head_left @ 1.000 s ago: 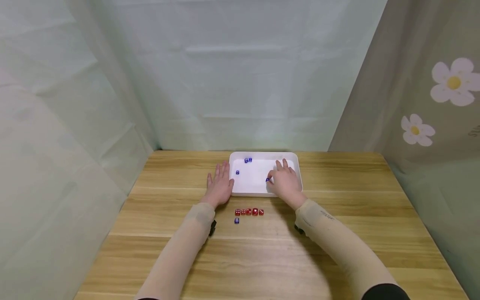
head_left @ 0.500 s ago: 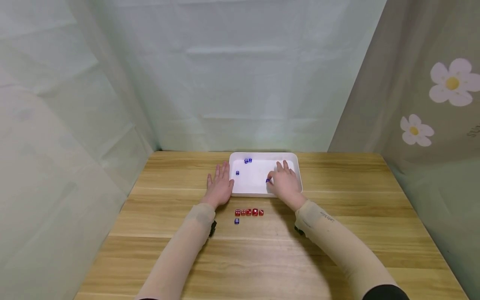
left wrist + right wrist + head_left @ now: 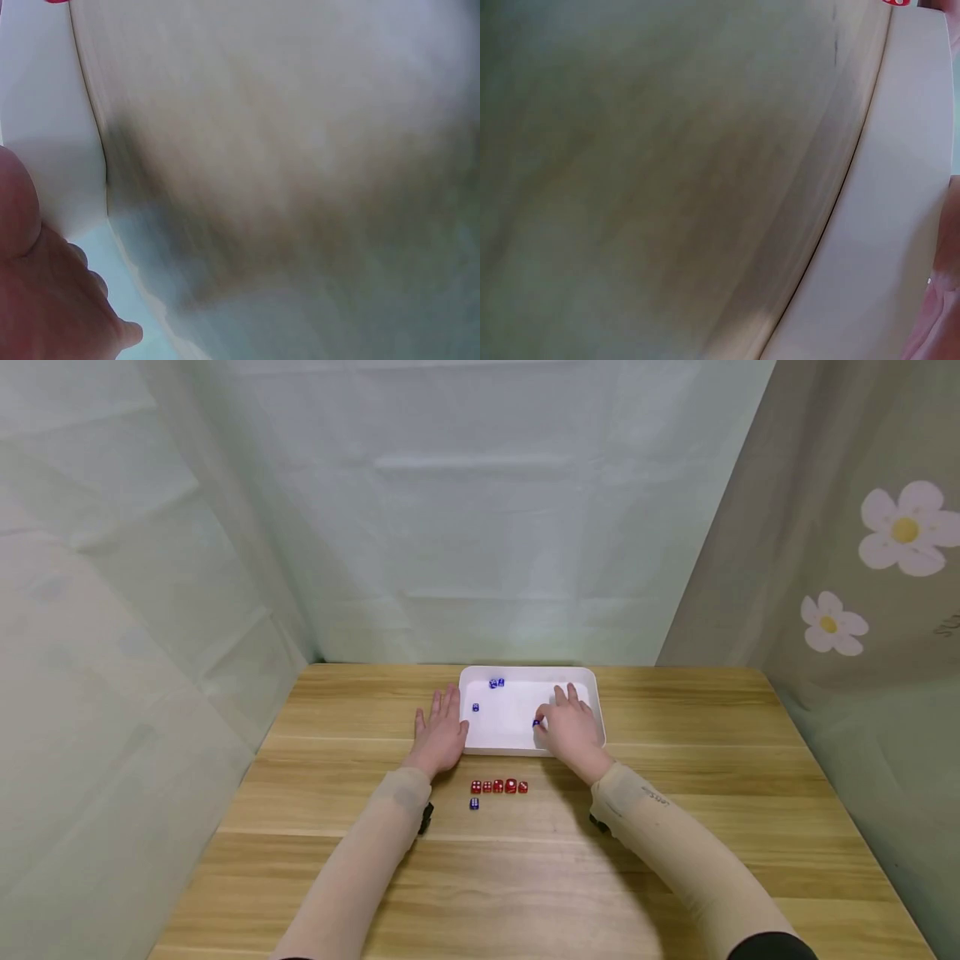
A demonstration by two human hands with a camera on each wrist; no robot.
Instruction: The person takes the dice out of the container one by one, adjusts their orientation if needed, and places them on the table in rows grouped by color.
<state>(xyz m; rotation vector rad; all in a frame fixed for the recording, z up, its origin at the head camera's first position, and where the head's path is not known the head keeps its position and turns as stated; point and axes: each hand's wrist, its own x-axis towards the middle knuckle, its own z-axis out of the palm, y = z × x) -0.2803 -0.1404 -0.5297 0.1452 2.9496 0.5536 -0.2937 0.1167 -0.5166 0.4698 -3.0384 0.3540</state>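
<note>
Mid-pick, by the look of it: right hand (image 3: 573,733) inside shallow white rectangular plastic tray (image 3: 517,745), fingers curled onto small blue translucent die (image 3: 536,722) at tray's near-right area; firm pinch or mere touch, cannot tell. Left hand (image 3: 438,735) flat on wooden bench (image 3: 675,827), fingers straight, thumb against tray's left wall, likely steadying. Next move probably needs a clean pinch and a lift over the near rim. Tray also holds one blue die at left (image 3: 476,707) and two blue dice at far wall (image 3: 496,682). Near the tray: row of five red dice (image 3: 498,786), lone blue die (image 3: 474,803) just nearer.
</note>
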